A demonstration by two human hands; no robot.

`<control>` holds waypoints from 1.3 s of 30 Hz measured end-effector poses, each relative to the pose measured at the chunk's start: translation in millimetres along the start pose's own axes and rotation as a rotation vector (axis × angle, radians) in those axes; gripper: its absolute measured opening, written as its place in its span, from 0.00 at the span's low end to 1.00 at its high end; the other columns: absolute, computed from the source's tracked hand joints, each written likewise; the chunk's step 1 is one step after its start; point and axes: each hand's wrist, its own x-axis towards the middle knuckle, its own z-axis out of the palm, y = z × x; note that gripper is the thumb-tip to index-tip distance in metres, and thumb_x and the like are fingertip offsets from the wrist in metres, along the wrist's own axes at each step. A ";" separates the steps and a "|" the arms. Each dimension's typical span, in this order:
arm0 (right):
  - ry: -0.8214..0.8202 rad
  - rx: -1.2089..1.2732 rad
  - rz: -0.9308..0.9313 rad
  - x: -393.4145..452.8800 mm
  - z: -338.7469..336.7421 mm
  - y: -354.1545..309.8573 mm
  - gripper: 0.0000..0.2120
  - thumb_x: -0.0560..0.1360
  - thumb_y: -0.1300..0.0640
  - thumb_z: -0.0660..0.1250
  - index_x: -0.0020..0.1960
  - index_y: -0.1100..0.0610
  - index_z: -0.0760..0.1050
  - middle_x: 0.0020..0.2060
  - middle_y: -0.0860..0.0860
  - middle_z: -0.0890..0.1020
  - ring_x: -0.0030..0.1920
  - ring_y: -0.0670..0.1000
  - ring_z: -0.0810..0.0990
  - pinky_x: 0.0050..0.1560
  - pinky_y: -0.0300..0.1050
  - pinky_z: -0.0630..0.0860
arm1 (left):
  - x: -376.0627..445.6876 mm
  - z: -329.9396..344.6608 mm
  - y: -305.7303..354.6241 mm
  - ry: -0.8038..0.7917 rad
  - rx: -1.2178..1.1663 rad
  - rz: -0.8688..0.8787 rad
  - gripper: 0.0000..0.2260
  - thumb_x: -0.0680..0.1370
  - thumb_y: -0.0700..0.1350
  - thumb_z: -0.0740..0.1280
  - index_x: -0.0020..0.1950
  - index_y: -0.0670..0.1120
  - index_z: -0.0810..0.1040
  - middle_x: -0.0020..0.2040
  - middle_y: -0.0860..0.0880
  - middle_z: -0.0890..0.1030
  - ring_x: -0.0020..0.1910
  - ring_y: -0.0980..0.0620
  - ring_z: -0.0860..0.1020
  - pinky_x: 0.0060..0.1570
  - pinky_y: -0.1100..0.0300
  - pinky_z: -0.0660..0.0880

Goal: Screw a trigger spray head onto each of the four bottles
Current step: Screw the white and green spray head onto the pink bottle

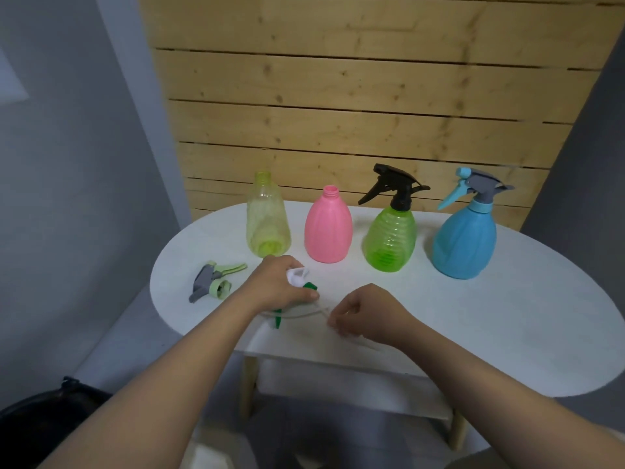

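Observation:
Four bottles stand in a row on the white table (507,333). The yellow bottle (268,220) and the pink bottle (328,228) have bare necks. The green bottle (390,240) wears a black spray head (394,186). The blue bottle (465,243) wears a blue and grey spray head (477,187). My left hand (280,282) grips a white and green spray head (299,279) just above the table in front of the yellow bottle. My right hand (367,314) pinches its clear dip tube (304,312). A grey and pale green spray head (214,282) lies at the table's left end.
A wooden slat wall (355,96) rises behind the table. Grey walls flank it on both sides. A lower white shelf (338,384) and wooden legs show under the tabletop. A dark object (40,421) sits on the floor at lower left.

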 end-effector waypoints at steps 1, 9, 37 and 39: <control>-0.010 -0.003 -0.003 1.3 -0.8 -0.3 0.07 0.69 0.56 0.71 0.36 0.57 0.84 0.21 0.41 0.76 0.22 0.35 0.73 0.34 0.34 0.70 | 2.1 0.1 0.5 0.028 -0.046 0.040 0.22 0.63 0.52 0.77 0.52 0.46 0.78 0.50 0.47 0.79 0.47 0.48 0.77 0.39 0.60 0.71; 0.146 0.074 -0.029 10.8 -31.4 2.7 0.04 0.71 0.59 0.70 0.40 0.56 0.84 0.26 0.40 0.78 0.26 0.38 0.74 0.27 0.27 0.67 | 10.9 -2.9 17.2 0.244 -0.240 0.209 0.30 0.62 0.52 0.78 0.62 0.53 0.74 0.56 0.52 0.70 0.52 0.57 0.72 0.48 0.68 0.67; 0.654 0.283 0.136 114.4 9.8 -32.8 0.52 0.65 0.55 0.77 0.74 0.62 0.45 0.72 0.62 0.56 0.72 0.62 0.58 0.69 0.60 0.62 | 6.3 -43.6 -29.7 0.278 -0.205 -0.017 0.34 0.60 0.64 0.73 0.63 0.55 0.75 0.60 0.52 0.78 0.54 0.51 0.76 0.51 0.57 0.77; 0.658 0.298 0.124 120.1 8.5 -32.0 0.52 0.64 0.55 0.77 0.75 0.62 0.45 0.72 0.61 0.57 0.72 0.61 0.58 0.70 0.59 0.61 | 8.3 -41.5 -29.6 0.279 -0.212 -0.004 0.32 0.62 0.62 0.74 0.63 0.54 0.74 0.61 0.52 0.78 0.54 0.52 0.76 0.48 0.60 0.75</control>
